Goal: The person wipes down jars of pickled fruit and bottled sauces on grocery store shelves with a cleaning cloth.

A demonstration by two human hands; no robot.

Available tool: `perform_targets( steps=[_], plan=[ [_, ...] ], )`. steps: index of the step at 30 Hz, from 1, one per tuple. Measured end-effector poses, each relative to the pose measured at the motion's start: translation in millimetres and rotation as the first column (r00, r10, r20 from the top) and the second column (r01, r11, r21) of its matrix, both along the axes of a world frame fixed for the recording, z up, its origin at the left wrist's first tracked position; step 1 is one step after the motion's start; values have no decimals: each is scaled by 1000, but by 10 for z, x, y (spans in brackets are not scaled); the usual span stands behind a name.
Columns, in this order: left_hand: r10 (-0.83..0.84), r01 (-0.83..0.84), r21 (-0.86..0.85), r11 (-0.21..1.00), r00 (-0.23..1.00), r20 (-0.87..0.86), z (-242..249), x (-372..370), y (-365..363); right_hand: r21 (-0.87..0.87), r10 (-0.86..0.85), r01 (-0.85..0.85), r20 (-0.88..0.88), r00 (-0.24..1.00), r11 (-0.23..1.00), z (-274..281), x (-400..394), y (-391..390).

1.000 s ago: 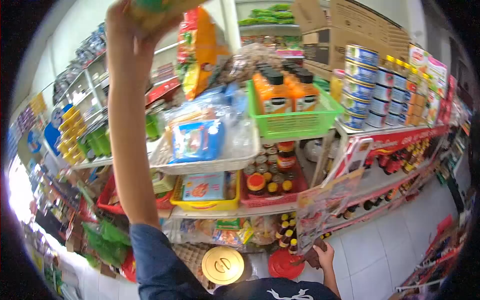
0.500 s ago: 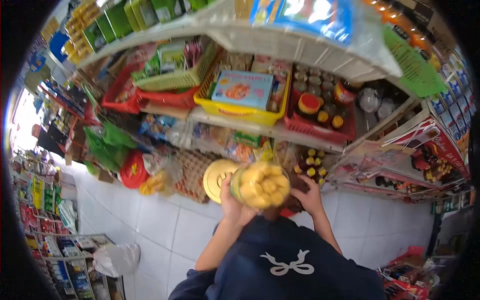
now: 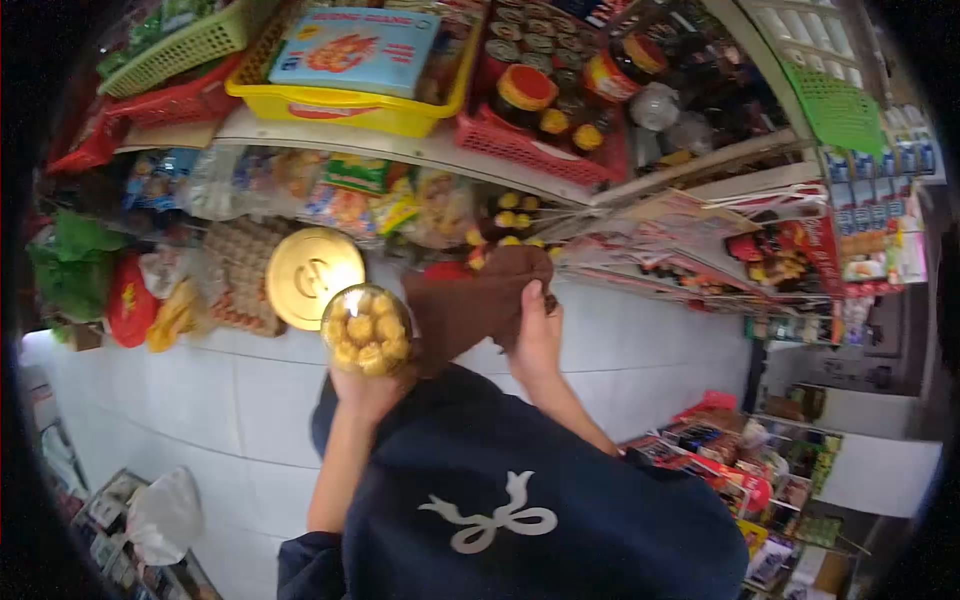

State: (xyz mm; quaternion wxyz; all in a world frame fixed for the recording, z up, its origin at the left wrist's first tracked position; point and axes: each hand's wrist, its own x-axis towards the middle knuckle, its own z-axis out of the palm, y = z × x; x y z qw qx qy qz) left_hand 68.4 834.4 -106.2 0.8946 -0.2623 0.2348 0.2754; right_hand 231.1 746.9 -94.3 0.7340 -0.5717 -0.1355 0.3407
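A clear jar [image 3: 366, 332] packed with yellow sticks is in my left hand [image 3: 366, 388], its round end facing up toward me. The fingers wrap round it from below and are partly hidden behind it. My right hand [image 3: 536, 338] grips a brown cloth [image 3: 475, 305], pinched between thumb and fingers. That cloth stretches across to the jar's right side, overlapping it in this view. Just beyond the jar shows a round gold lid [image 3: 305, 270] with a dark mark on it.
Ahead is a shelf with a yellow basket [image 3: 350, 108] and a red basket [image 3: 545, 155] of jars and bottles. Egg trays [image 3: 238, 270] and a red lid [image 3: 132, 300] are at floor level to the left. A white sack [image 3: 165, 515] stands lower left, and a stocked rack [image 3: 720, 460] lower right.
My view has turned, so the shelf sits higher and further left. The jar has tipped, showing its end rather than its side. The brown cloth, mostly hidden before, now spreads out from my right hand.
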Motion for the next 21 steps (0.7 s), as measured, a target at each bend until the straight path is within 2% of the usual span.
perform_targets(
  steps=[1,2,3,4,5,6,7,9,10,13,14,17,18,21],
  plan=[
    [-89,106,176,979,991,-102,-36,9,-13,8,-67,67,43,997,998,111,-95,59],
    [-160,233,335,913,960,-230,-67,13,-31,-55,29,-26,57,998,998,201,-129,29],
    [-200,360,454,815,910,-363,-92,12,-50,-88,183,-170,171,968,981,226,-139,15],
    [-256,419,423,803,885,-390,-82,15,-68,-154,366,-332,380,850,931,335,-158,76],
    [-316,480,388,786,853,-416,-85,8,-83,-210,481,-448,569,667,869,445,-176,139],
    [-327,486,435,758,860,-391,-158,-5,-109,-328,548,-538,772,321,777,787,-184,371],
    [-339,488,482,728,867,-366,-229,-18,-132,-464,519,-562,852,-71,684,951,-176,525],
    [-464,587,471,658,809,-360,-232,-58,-135,-526,691,-622,722,33,580,893,-127,577],
    [-489,641,430,636,765,-418,-241,-40,-157,-547,766,-650,637,86,528,860,-97,567],
    [-520,679,400,615,731,-442,-211,-26,-165,-637,889,-678,453,58,368,683,24,644],
    [-547,675,389,628,737,-396,-311,-55,-182,-650,926,-690,370,79,319,685,20,676],
    [-492,549,378,746,836,-243,-438,-52,-204,-307,902,-850,212,377,427,474,-52,717],
    [-468,538,336,773,841,-272,-431,-32,-203,-282,906,-861,130,402,423,461,-66,719],
    [-439,496,310,811,866,-238,-400,-56,-173,-113,774,-766,122,621,633,354,-238,669]
  ],
)
